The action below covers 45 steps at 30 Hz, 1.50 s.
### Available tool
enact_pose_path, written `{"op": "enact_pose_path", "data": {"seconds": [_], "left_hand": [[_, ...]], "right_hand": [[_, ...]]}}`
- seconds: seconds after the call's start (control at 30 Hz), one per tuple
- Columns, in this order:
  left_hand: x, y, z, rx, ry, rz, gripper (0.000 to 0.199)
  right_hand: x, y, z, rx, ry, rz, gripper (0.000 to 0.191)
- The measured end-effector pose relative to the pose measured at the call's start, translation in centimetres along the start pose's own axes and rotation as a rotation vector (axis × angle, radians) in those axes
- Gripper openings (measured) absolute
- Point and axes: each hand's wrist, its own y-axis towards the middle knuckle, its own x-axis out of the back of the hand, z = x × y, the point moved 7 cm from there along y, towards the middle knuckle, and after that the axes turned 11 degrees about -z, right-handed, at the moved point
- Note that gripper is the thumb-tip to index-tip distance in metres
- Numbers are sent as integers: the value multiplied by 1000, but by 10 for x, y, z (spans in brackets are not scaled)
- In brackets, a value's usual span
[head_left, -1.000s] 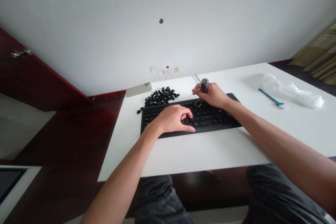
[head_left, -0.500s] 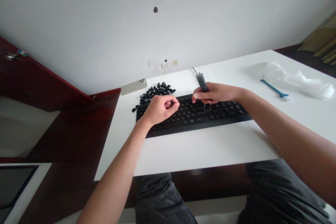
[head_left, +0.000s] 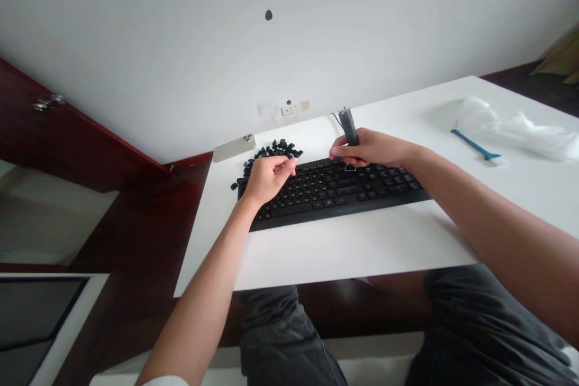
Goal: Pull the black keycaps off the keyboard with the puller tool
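A black keyboard (head_left: 312,205) lies across the white table, with many keys bare of their caps. My left hand (head_left: 268,178) is pinched closed over its left end, next to a heap of loose black keycaps (head_left: 281,149). A dark bit shows at these fingertips, too small to tell from the heap behind. Wrapped around the dark grey handle of a wire keycap puller (head_left: 348,125), my right hand (head_left: 362,148) hovers above the right part of the keyboard. The puller's wire loop pokes out below the fingers.
A phone (head_left: 234,148) lies at the table's back left corner. To the right are a blue brush (head_left: 474,145) and crumpled clear plastic (head_left: 520,129). A cable (head_left: 337,118) runs behind the keyboard. Wall sockets (head_left: 295,107) sit beyond the table (head_left: 357,244).
My left hand has shifted back toward the keycap heap, still pinched. My right hand has risen slightly with the puller. The whole view has tilted a little.
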Motion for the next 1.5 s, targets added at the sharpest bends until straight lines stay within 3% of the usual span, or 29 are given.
{"op": "enact_pose_path", "data": {"seconds": [0.13,0.27,0.33,0.6,0.73,0.83,0.9,1.03,1.2,1.5], "left_hand": [[-16,-8,-6,-43,84,127,39],[-33,-16,-12,-75,146,258,25],[-39,-19,-14,-90,162,306,24],[-42,-20,-17,-75,127,380,23],[-43,-21,-17,-67,104,385,21],[-43,-21,-18,-98,118,373,17],[-41,-20,-20,-130,141,357,13],[-41,-20,-26,-179,171,386,24],[-37,-19,-30,-175,140,397,25],[-34,-22,-22,-25,18,472,30]], "right_hand": [[-3,-1,1,-39,-84,-29,50],[3,0,8,32,-242,-268,37],[2,0,11,83,-258,-321,30],[-21,0,14,201,-127,-186,25],[-31,-2,23,278,-204,-225,23],[-43,-3,27,336,-273,-195,17],[-49,-3,28,365,-305,-167,22],[-54,-5,29,408,-352,-155,34],[-55,-8,35,449,-366,-134,27],[-47,-18,39,352,-326,173,45]]}}
